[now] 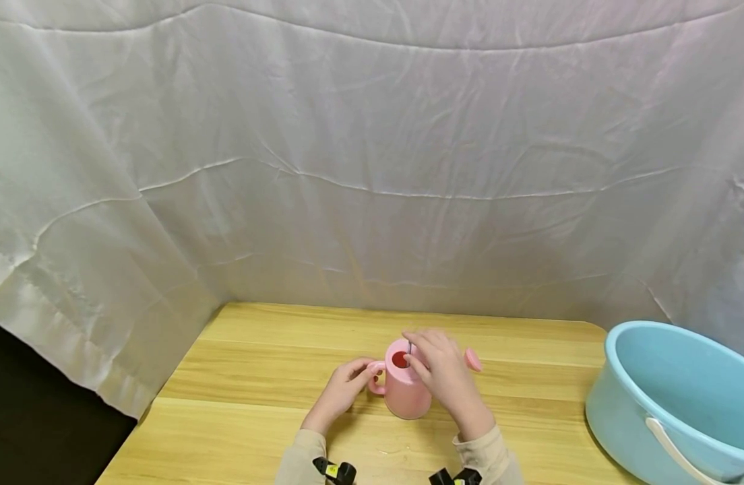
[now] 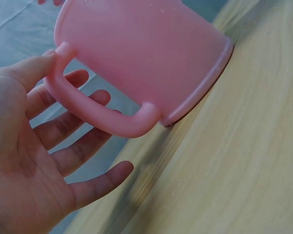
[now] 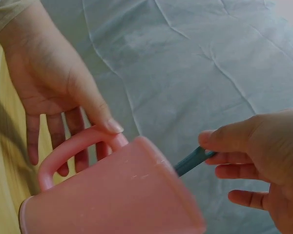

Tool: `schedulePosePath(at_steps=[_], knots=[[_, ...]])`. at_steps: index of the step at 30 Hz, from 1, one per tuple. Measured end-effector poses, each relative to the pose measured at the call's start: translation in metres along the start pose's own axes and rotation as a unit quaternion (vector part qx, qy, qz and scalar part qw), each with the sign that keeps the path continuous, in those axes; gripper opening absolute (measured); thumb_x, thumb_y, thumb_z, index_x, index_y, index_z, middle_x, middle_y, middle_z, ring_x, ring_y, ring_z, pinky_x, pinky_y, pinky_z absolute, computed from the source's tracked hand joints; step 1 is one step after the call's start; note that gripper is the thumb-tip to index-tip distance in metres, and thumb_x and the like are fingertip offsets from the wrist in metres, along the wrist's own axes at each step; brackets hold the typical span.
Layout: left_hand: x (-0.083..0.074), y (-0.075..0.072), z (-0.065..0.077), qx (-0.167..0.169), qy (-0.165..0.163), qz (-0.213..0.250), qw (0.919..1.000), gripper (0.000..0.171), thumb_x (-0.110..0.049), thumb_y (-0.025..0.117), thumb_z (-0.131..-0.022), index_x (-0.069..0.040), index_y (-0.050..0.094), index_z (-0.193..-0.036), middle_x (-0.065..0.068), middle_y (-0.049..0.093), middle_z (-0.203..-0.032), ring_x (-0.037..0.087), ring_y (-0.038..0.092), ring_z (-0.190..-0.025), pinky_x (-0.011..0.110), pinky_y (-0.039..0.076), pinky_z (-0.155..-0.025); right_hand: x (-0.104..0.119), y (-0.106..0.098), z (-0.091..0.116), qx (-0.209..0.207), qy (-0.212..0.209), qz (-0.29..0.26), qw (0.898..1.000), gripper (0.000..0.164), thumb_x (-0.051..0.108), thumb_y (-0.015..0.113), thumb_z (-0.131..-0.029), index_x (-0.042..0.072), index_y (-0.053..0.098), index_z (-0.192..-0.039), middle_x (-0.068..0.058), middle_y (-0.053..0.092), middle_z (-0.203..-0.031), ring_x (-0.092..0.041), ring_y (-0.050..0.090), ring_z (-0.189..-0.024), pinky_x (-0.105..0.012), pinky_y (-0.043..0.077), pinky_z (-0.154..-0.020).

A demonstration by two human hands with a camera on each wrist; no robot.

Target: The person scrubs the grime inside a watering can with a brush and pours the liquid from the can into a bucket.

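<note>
A pink watering can (image 1: pixel 408 397) stands upright on the wooden table, its round rose (image 1: pixel 472 360) to the right and its loop handle (image 2: pixel 100 114) to the left. My left hand (image 1: pixel 346 384) pinches the top of that handle between thumb and index finger, the other fingers spread behind it. Red shows inside the round top opening (image 1: pixel 399 360). With thumb and fingertips, my right hand (image 1: pixel 440 367) pinches the end of a thin dark grey-green rod (image 3: pixel 191 161) that slants out of the opening. The rod's lower end is hidden inside the can.
A big light-blue bucket (image 1: pixel 621 404) with a white handle (image 1: pixel 675 450) stands at the right side of the table (image 1: pixel 257 384). Grey-white cloth (image 1: pixel 372 168) hangs behind and to the left. Small wet drops lie on the table in front of the can.
</note>
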State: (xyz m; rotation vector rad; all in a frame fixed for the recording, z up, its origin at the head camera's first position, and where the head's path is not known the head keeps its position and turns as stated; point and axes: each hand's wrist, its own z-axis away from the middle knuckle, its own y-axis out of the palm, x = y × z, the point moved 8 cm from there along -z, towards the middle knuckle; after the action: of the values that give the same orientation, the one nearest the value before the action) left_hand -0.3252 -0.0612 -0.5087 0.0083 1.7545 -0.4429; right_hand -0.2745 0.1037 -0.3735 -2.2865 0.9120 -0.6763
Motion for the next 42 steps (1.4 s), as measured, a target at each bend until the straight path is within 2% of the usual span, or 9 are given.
schedulePosePath(at_steps=[5, 15, 20, 25, 31, 36, 42], knots=[[-0.001, 0.001, 0.001, -0.001, -0.001, 0.01, 0.9999, 0.024, -0.034, 0.055, -0.099, -0.02, 0.069, -0.113, 0.011, 0.071, -0.103, 0.021, 0.062, -0.108, 0.032, 0.045, -0.094, -0.006, 0.01, 0.002, 0.035, 0.035, -0.001, 0.999, 0.034, 0.013, 0.081, -0.078, 0.01, 0.071, -0.111, -0.007, 0.072, -0.106, -0.029, 0.063, -0.105, -0.048, 0.048, -0.084], [0.001, 0.0, 0.0, 0.001, 0.004, 0.004, 1.0, 0.025, -0.037, 0.054, -0.099, -0.021, 0.069, -0.113, 0.009, 0.07, -0.106, 0.022, 0.061, -0.108, 0.031, 0.046, -0.093, -0.007, 0.011, 0.001, 0.038, 0.048, 0.0, 0.998, 0.031, 0.014, 0.078, -0.082, 0.008, 0.07, -0.111, -0.009, 0.071, -0.106, -0.03, 0.063, -0.104, -0.049, 0.049, -0.085], [0.0, 0.0, 0.001, 0.001, 0.004, 0.002, 1.0, 0.028, -0.039, 0.053, -0.1, -0.021, 0.069, -0.114, 0.008, 0.07, -0.107, 0.019, 0.061, -0.107, 0.03, 0.046, -0.093, -0.002, 0.007, 0.001, 0.02, 0.029, 0.014, 0.999, 0.033, 0.013, 0.077, -0.082, 0.004, 0.069, -0.113, -0.01, 0.07, -0.103, -0.029, 0.063, -0.101, -0.048, 0.049, -0.083], [0.0, -0.001, 0.001, -0.001, 0.002, 0.0, 1.0, 0.028, -0.04, 0.054, -0.099, -0.022, 0.069, -0.114, 0.006, 0.07, -0.105, 0.015, 0.061, -0.105, 0.03, 0.046, -0.093, 0.005, -0.005, -0.001, -0.023, 0.0, 0.014, 1.0, 0.034, 0.008, 0.078, -0.079, 0.001, 0.068, -0.112, -0.012, 0.07, -0.102, -0.031, 0.062, -0.098, -0.051, 0.048, -0.083], [0.0, 0.0, 0.0, -0.002, 0.003, -0.001, 1.0, 0.028, -0.039, 0.054, -0.099, -0.021, 0.069, -0.114, 0.006, 0.07, -0.105, 0.014, 0.061, -0.104, 0.031, 0.046, -0.093, 0.01, -0.022, -0.004, -0.067, -0.005, 0.002, 0.998, 0.038, 0.005, 0.078, -0.078, 0.002, 0.068, -0.114, -0.012, 0.07, -0.106, -0.033, 0.062, -0.103, -0.054, 0.047, -0.088], [0.001, 0.0, 0.0, -0.002, -0.002, 0.0, 1.0, 0.028, -0.038, 0.054, -0.099, -0.019, 0.069, -0.114, 0.007, 0.07, -0.106, 0.016, 0.061, -0.104, 0.03, 0.047, -0.091, 0.011, -0.025, -0.004, -0.065, -0.003, 0.01, 0.998, 0.039, 0.007, 0.078, -0.077, 0.003, 0.068, -0.114, -0.012, 0.07, -0.106, -0.032, 0.062, -0.103, -0.052, 0.047, -0.088], [0.002, -0.001, 0.001, -0.003, -0.002, -0.001, 1.0, 0.029, -0.038, 0.054, -0.099, -0.018, 0.069, -0.114, 0.008, 0.07, -0.107, 0.016, 0.061, -0.104, 0.03, 0.046, -0.089, 0.009, -0.018, -0.003, -0.038, 0.012, 0.012, 0.999, 0.036, 0.008, 0.079, -0.077, 0.004, 0.069, -0.111, -0.01, 0.071, -0.103, -0.031, 0.063, -0.1, -0.052, 0.048, -0.084]])
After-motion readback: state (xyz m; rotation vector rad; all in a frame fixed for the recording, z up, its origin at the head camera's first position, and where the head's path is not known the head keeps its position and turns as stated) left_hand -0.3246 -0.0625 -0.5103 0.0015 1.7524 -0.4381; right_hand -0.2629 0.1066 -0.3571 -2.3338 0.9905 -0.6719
